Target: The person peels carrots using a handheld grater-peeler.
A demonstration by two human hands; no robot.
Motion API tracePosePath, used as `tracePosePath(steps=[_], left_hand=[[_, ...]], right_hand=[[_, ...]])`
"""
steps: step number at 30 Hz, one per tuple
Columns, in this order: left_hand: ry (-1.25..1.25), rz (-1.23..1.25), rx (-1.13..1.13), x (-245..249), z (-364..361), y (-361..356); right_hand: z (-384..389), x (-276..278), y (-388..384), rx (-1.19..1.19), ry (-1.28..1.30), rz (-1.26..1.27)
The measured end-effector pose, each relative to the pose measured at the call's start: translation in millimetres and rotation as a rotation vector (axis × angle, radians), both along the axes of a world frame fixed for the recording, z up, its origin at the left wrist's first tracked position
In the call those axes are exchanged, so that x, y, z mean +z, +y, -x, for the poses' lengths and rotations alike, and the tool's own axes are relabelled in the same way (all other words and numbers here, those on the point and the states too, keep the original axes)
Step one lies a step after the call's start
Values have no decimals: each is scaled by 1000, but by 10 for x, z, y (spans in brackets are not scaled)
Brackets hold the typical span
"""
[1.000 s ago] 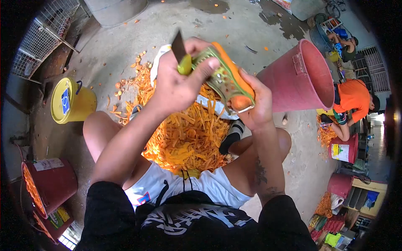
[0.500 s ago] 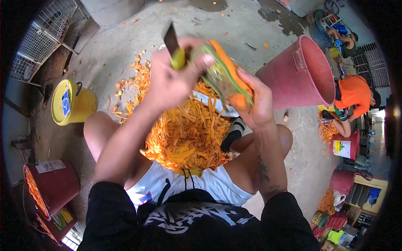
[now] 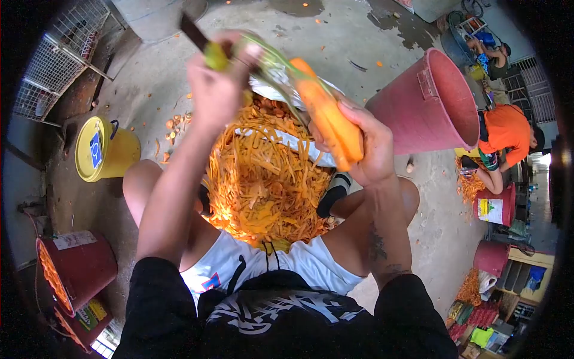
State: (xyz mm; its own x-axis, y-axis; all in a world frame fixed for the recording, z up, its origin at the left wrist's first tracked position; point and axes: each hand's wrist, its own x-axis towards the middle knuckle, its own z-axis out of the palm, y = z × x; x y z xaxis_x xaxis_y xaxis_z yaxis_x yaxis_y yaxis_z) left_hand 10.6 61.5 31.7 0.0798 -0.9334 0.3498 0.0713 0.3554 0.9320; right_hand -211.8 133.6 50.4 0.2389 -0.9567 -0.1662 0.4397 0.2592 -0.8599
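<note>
My left hand, blurred by motion, is closed around a knife with a yellow-green handle and a dark blade tilted up to the left. From the same hand a green peeler, smeared by motion, reaches toward the carrot's upper end; whether it touches cannot be made out. A thick orange carrot is gripped in my right hand, its bare lower end over the palm. Beneath both hands, between my legs, lies a large heap of carrot peelings, with a white sack edge showing through.
A big red bin stands at the right, a yellow bucket at the left. Red tubs with orange contents sit lower left. A co-worker in an orange shirt bends over at the far right. Carrot bits dot the floor.
My left hand, with the knife and the peeler, has moved up and left, away from the carrot's lower part. More of the carrot's orange surface shows in my right hand.
</note>
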Motion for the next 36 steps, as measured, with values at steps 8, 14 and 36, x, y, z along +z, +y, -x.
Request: tracePosePath(steps=[8, 14, 36], left_hand=[[11, 133, -33, -7, 249, 248], [25, 36, 118, -33, -204, -165], [-112, 271, -149, 10, 305, 455]], right_hand=[[157, -289, -122, 344, -381, 70], [45, -34, 24, 114, -40, 91], [92, -98, -15, 47, -178, -49]])
